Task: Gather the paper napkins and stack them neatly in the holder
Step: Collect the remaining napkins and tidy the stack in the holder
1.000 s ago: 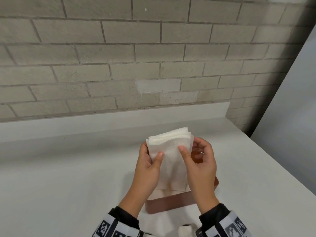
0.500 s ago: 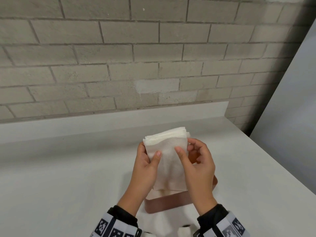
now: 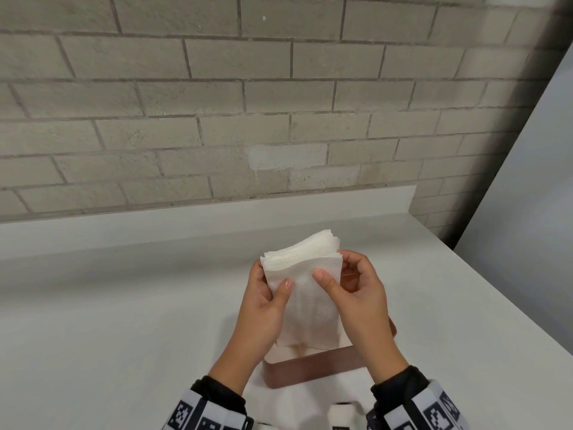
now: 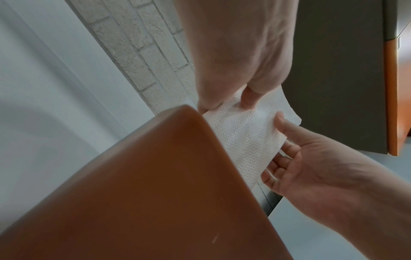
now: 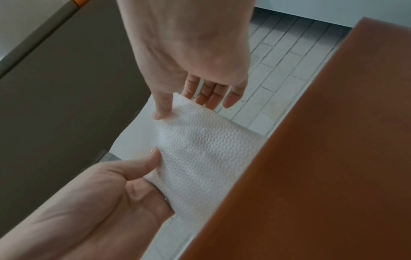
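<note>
Nearest to me, the two sleeves (image 3: 217,408) with their coded wristbands frame the brown holder (image 3: 313,369), which stands on the white counter (image 3: 124,321). Compared with a second ago, I read the napkin stack (image 3: 305,293) as slightly lower, its bottom edge now inside the holder's opening. The left hand (image 3: 263,308) grips the stack's left edge, thumb on the front sheet and fingers (image 4: 272,162) curled behind. The right hand (image 3: 356,299) pinches the right edge, thumb pressed on the front face. The upper sheets fan apart at the top, so the stack is not yet squared. I judge insertion to be under way; what remains is seating and aligning the sheets. Beyond the hands lie the counter upstand and the brick wall (image 3: 217,103).
</note>
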